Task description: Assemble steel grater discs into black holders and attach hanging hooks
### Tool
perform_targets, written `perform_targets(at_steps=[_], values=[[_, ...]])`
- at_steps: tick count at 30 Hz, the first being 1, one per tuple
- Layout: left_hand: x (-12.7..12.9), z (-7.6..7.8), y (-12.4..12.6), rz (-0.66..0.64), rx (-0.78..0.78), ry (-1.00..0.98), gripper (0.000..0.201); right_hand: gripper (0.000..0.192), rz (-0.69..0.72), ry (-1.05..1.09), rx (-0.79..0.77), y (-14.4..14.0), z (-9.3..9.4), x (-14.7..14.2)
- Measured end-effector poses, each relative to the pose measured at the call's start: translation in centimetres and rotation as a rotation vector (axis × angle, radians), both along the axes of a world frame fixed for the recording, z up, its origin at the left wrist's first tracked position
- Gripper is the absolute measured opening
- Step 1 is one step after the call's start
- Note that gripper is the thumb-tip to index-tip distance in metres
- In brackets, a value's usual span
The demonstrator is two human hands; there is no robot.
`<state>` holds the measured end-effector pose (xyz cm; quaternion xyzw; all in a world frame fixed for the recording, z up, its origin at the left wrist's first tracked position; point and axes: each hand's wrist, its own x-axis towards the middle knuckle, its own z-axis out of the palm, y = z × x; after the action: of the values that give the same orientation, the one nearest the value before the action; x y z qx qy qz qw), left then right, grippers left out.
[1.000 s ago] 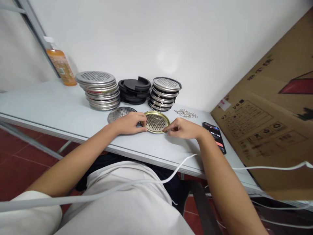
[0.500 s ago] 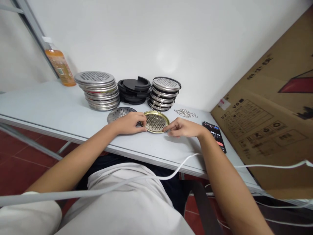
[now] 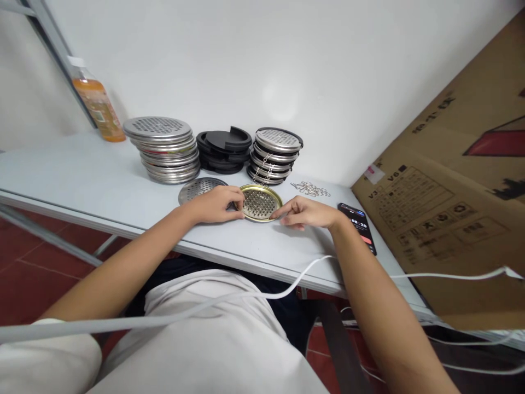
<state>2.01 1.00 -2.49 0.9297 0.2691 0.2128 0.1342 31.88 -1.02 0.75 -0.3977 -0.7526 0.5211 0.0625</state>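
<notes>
Head: two hands (image 3: 217, 203) (image 3: 307, 212), one gold-rimmed disc (image 3: 259, 204)

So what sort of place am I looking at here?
Perhaps a small workshop: one pale grey table holds a gold-rimmed, round metal disc, a tall stack of silver, perforated metal discs and a scatter of small metal pieces.

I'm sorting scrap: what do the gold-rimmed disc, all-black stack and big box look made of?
Gold-rimmed disc: probably metal, shiny, going by its glinting rim.
All-black stack: plastic or rubber, matte; its dull, even surface leaves that open.
Big box: apparently cardboard, matte, from its brown, printed side.
</notes>
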Motion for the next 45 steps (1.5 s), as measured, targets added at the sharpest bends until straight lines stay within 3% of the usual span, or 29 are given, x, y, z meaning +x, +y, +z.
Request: perform_targets(at_steps=[3,6,9,11,21,29,37,42,45], values=[[0.0,0.0,0.0,-0.005,0.002,-0.003,0.019,0.042,-0.027,0.006,0.037,0.1,-0.1,-0.3],[0.1,-0.1,0.1,-0.007,0.007,-0.003,0.019,0.029,-0.085,0.013,0.175,0.3,-0.1,-0.4],[0.2,0.0,0.0,0.004,0.015,0.003,0.019,0.029,-0.195,-0.026,0.308,0.3,0.2,-0.5],[0.2,0.1,-0.2,0.012,0.014,0.012,0.018,0.028,-0.256,-0.086,0.312,0.2,0.5,-0.5],[0.6,0.5,-1.0,-0.025,0.009,0.007,0.016,0.031,-0.415,0.023,-0.052,-0.2,0.2,-1.5],[0.1,0.2,-0.6,-0.019,-0.029,-0.035,0.018,0.031,-0.530,0.267,-0.262,0.2,-0.1,-1.1],[0.0,0.6,-0.2,0.062,-0.077,-0.129,0.032,0.024,-0.555,0.390,-0.354,0.4,0.1,-0.6],[-0.2,1.1,0.1,0.127,-0.177,-0.253,0.022,0.025,-0.610,0.449,-0.406,0.8,-0.2,-0.5],[0.1,2.1,0.1,0.156,-0.119,-0.242,0.021,0.025,-0.626,0.461,-0.437,1.0,-0.4,-0.6]])
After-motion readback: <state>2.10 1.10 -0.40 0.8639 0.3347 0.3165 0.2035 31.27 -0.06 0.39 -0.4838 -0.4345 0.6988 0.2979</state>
